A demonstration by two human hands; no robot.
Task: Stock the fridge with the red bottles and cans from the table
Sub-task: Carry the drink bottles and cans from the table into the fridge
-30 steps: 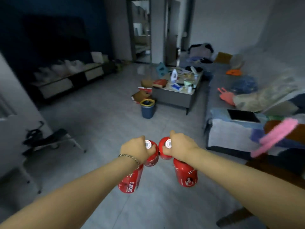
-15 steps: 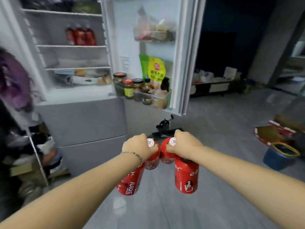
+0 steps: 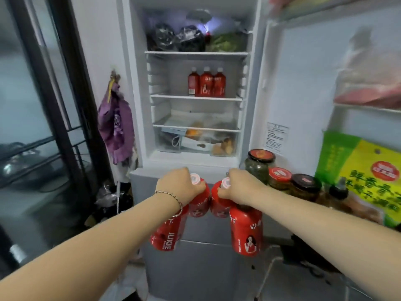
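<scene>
My left hand (image 3: 180,185) grips two red bottles by their necks: one labelled JUICE (image 3: 168,233) hangs under my wrist, the other (image 3: 198,203) shows its white cap. My right hand (image 3: 238,187) holds two more red bottles, a near one (image 3: 246,232) with a figure on its label and one (image 3: 218,205) toward the middle. Both hands hang in front of the open fridge (image 3: 195,164), just below its lower edge. Three red bottles (image 3: 206,83) stand on the middle shelf.
The fridge door (image 3: 303,94) stands open on the right, its rack holding jars (image 3: 280,177) and a green-yellow packet (image 3: 360,177). Dark bags fill the top shelf; the drawer holds food. A purple cloth (image 3: 117,131) hangs left of the fridge beside a dark glass door (image 3: 43,105).
My view has swung from the living room round to face the open fridge, which is now close in front. Both hands keep the same hold on the bottles.
</scene>
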